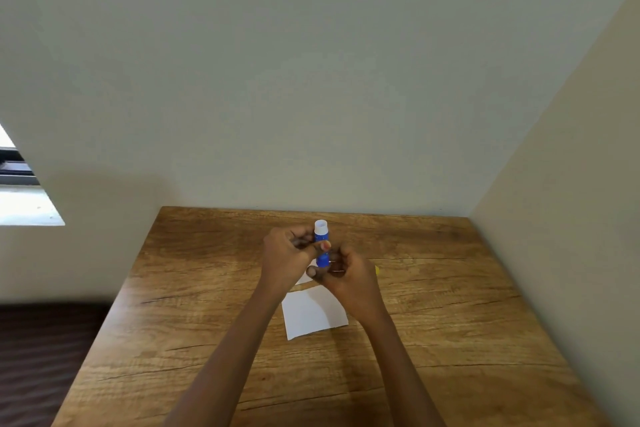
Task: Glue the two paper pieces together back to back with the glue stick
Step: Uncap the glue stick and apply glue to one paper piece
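Well, I held the blue glue stick (pixel 322 243) upright in both hands, above the tabletop (pixel 450 322) and nearer its far edge than its near one. My left hand (pixel 285 255) curled round the upper part of the tube, thumb laid across its front just below the white top. My right hand (pixel 348 279) gripped the bottom end with bent fingers. A white paper piece (pixel 313 317) lay flat near the middle of the tabletop, partly under my right wrist. A sliver of a second white paper piece (pixel 304 277) showed between my hands, closer to the far edge. A small yellow thing (pixel 377 270) peeked out just beside my right hand, towards the right edge; I could not tell what it was.
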